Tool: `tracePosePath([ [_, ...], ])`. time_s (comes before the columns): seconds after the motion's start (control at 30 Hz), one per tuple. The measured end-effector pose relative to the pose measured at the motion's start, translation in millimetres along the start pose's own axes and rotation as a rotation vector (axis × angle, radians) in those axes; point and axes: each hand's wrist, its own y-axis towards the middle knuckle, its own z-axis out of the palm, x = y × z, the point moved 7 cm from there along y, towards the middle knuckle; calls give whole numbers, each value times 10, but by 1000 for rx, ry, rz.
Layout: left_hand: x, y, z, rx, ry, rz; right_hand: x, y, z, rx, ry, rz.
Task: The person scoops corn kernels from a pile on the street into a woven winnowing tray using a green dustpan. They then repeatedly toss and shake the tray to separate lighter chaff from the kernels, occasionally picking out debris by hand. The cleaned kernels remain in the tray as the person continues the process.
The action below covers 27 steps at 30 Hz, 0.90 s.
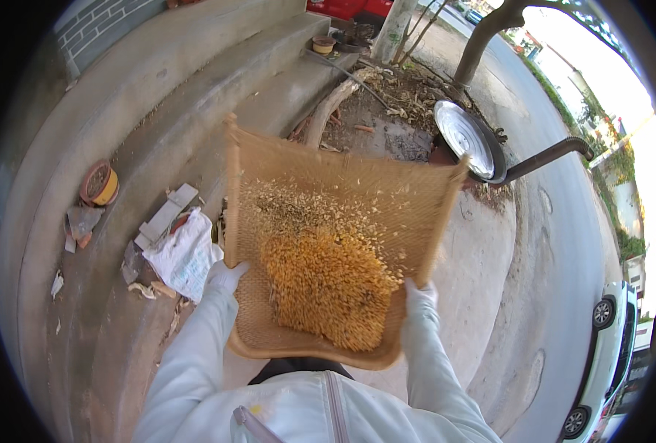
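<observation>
A wide woven winnowing basket [306, 161] is held out in front of my body, its open edge away from me and its curved back rim near my waist. My left hand [227, 277], in a white glove, grips its left side rim with the thumb on top. My right hand [422, 294], also gloved, is closed on the right side rim. Yellow corn kernels [328, 292] are heaped in the near half, smeared by motion. Pale chaff and husk bits [298, 207] are spread beyond them. The fingers beneath the rims are hidden.
Concrete steps [151, 125] rise on the left, bearing a flower pot [100, 184] and a white sack [184, 255]. A stove with a round metal lid [464, 136] and a bent pipe [546, 159] stands ahead right, near a tree trunk [483, 48]. A white car [605, 362] is on the right.
</observation>
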Motion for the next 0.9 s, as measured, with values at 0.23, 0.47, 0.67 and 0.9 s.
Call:
tracePosePath([
  [0.23, 890, 68, -335, -230, 694, 60, -848, 263, -424, -93, -789, -46],
  [0.47, 57, 179, -406, -193, 643, 35, -483, 285, -440, -75, -172, -244],
  [0.67, 15, 113, -334, -166, 692, 3, -625, 302, -476, -107, -326, -149],
  [0.9, -56, -9, -360, -240, 666, 129, -639, 31, -563, -141, -102, -265],
])
